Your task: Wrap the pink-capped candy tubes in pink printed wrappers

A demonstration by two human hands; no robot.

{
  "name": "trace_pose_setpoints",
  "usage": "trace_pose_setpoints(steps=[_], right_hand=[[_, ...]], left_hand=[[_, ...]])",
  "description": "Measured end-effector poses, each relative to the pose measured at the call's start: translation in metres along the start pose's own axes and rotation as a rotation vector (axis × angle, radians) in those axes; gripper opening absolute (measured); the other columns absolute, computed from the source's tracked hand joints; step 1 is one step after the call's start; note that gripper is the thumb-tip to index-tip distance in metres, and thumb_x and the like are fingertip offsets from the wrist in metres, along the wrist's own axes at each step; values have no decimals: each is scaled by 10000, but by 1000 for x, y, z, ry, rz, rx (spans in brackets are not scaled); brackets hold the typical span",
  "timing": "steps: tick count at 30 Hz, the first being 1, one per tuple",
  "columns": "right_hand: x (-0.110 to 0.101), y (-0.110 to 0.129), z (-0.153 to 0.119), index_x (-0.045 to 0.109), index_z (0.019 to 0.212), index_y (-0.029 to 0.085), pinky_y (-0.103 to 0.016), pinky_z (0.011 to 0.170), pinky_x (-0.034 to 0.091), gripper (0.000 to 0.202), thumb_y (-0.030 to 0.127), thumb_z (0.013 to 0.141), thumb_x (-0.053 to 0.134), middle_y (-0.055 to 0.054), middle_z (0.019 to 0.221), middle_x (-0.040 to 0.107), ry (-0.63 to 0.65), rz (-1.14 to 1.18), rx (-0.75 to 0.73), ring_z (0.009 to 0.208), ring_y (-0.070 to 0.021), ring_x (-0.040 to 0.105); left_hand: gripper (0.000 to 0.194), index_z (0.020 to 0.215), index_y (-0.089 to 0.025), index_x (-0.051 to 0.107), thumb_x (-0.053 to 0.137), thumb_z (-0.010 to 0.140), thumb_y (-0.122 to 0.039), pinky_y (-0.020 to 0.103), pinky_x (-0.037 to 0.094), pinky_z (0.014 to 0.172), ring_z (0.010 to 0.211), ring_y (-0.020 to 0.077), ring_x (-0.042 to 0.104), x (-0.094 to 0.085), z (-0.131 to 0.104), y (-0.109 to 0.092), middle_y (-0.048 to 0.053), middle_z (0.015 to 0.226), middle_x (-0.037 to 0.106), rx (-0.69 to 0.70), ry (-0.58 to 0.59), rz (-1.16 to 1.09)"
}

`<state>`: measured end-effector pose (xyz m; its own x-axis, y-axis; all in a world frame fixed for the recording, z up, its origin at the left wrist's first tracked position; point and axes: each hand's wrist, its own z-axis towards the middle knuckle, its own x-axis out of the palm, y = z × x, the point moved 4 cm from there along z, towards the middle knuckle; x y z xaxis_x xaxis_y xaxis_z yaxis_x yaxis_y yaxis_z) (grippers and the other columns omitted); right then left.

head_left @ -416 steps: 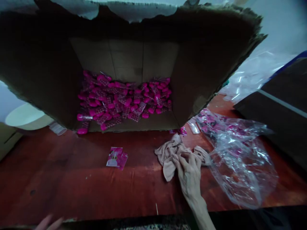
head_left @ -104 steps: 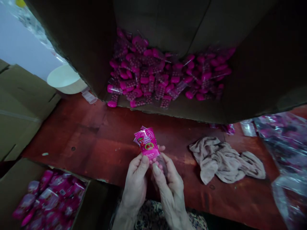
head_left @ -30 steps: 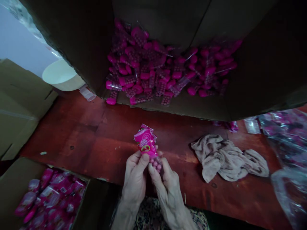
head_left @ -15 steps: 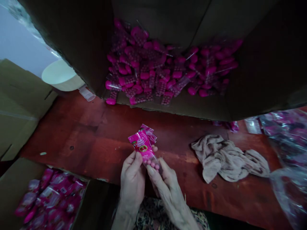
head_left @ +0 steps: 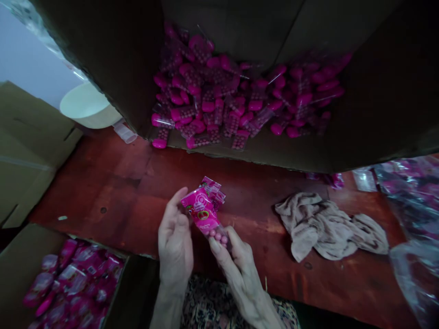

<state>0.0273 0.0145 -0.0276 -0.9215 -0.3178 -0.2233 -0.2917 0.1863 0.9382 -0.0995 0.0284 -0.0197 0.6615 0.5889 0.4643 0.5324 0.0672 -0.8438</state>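
A pink candy packet (head_left: 202, 211) with round pink candies showing through its clear lower end is pinched by my right hand (head_left: 238, 269), thumb on top. My left hand (head_left: 176, 242) is beside the packet's left edge, fingers apart and holding nothing; whether a fingertip touches the packet's upper corner I cannot tell. Behind it, several small pink packets (head_left: 216, 192) lie on the red wooden table (head_left: 144, 201).
A large cardboard box (head_left: 284, 148) on its side holds many pink-capped clear tubes (head_left: 212, 105). Lower left, another box contains pink packets (head_left: 75, 278). A crumpled cloth (head_left: 329, 226), plastic-wrapped goods (head_left: 418, 201) and a white tub (head_left: 87, 107) surround the work area.
My left hand has let go of the packet and moved left, its fingers opening. My right hand keeps its pinch on the packet's lower end.
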Motion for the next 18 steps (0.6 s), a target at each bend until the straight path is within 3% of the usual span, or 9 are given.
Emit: trace_pose_setpoints(steps=[2,4,8,12,18], right_hand=[[-2,2,-2,592,754,226,-216,542,391,237,421,852,501,16,646,570,-4,-24,24,597,-134,493],[-5,2,-4,615,817,254,-222,576,403,214,442,840,515,15,679,588,-37,-42,63,638,-147,517],[-8,1,-3,616,867,261,-224,613,395,199,421,858,498,15,716,596,51,-82,56,678,-151,517],[-14,-3,1,596,862,237,-225,625,376,215,402,885,460,14,736,579,117,-99,40,697,-146,483],[-15,-2,-1,575,923,225,-228,623,343,258,426,904,415,15,759,550,168,-106,31,697,-136,449]], left_hand=[[293,950,-195,672,711,661,-227,266,440,834,925,181,594,-4,9,-11,55,972,672,143,15,158],[199,780,-177,691,735,594,-121,248,454,782,842,166,602,-7,16,-18,38,856,674,200,33,261],[129,604,-160,636,735,571,-84,221,462,696,735,131,592,-12,22,-22,19,760,652,145,47,249],[104,609,-158,629,721,613,-111,202,464,683,725,112,589,-14,19,-19,5,732,640,58,56,127],[86,683,-164,656,720,637,-130,168,464,662,692,84,594,-14,15,-19,-4,736,664,41,46,100]])
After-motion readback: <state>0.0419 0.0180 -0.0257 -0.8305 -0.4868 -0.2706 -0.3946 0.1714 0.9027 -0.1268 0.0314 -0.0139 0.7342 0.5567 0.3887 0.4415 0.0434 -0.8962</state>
